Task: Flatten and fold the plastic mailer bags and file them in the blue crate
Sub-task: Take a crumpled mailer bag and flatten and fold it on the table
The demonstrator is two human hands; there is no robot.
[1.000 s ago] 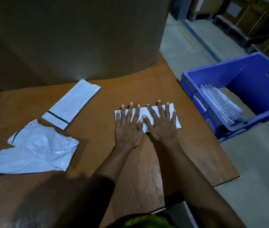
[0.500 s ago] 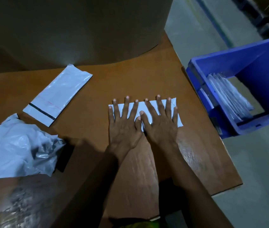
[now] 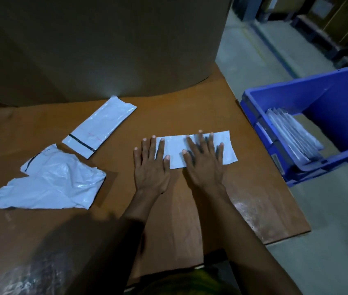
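A folded white mailer bag (image 3: 229, 149) lies flat on the brown table (image 3: 190, 116), in front of me. My left hand (image 3: 150, 165) presses its left end with straight, spread fingers. My right hand (image 3: 203, 162) lies flat on its middle, fingers straight too. To the right of the table stands the blue crate (image 3: 300, 92), tilted, with several folded mailers (image 3: 292, 135) filed upright inside. A second flat mailer (image 3: 99, 125) with a black strip lies further left. A crumpled mailer (image 3: 49, 184) lies at the left.
A huge brown cardboard roll (image 3: 105, 43) stands at the back of the table. The table's right edge runs close to the crate. Grey concrete floor (image 3: 328, 241) lies to the right, with pallets and boxes (image 3: 338, 24) far back.
My hands have slid apart along the folded mailer, the left to its left end and the right toward its right half. The camera view has shifted.
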